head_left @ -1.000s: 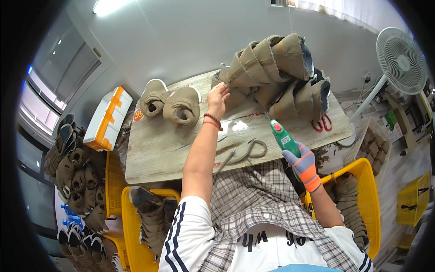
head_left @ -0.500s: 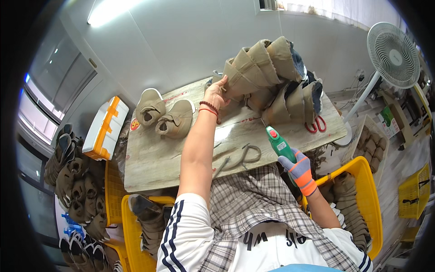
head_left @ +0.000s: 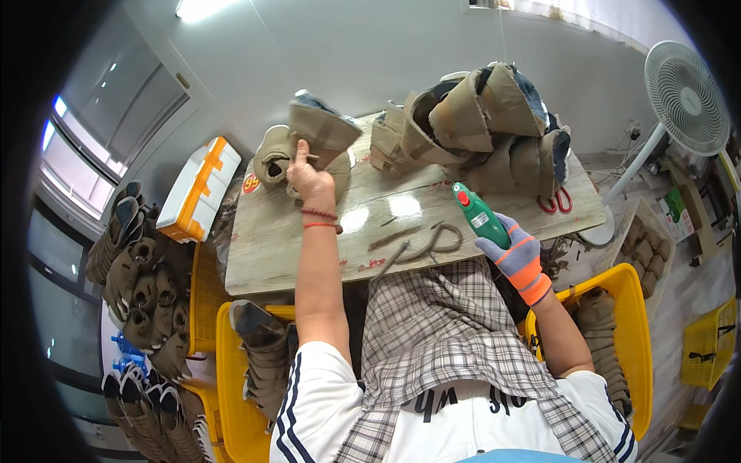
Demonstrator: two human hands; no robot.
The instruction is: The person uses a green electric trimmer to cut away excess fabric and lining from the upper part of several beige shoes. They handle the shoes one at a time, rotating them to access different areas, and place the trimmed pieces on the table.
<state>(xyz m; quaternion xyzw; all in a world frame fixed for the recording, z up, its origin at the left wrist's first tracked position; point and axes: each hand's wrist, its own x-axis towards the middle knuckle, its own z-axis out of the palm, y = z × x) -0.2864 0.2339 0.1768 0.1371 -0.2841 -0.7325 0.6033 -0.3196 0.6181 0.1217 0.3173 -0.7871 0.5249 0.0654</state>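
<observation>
L hand (head_left: pixel 312 182) reaches fwd, fingers clamped on khaki shoe upper (head_left: pixel 323 127): tilted, a bit blurred, bluish lining, nr tabletop's (head_left: pixel 282 251) far-L corner. Gloved R hand (head_left: pixel 515 258), nr front edge, fingers wrapped round green tool (head_left: pixel 484 221).

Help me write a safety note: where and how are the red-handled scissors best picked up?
Probably by the red handles, pinched from the table's near right side: the loops lie exposed there, beside the stacked brown shoes, while the blades are out of sight.
</observation>
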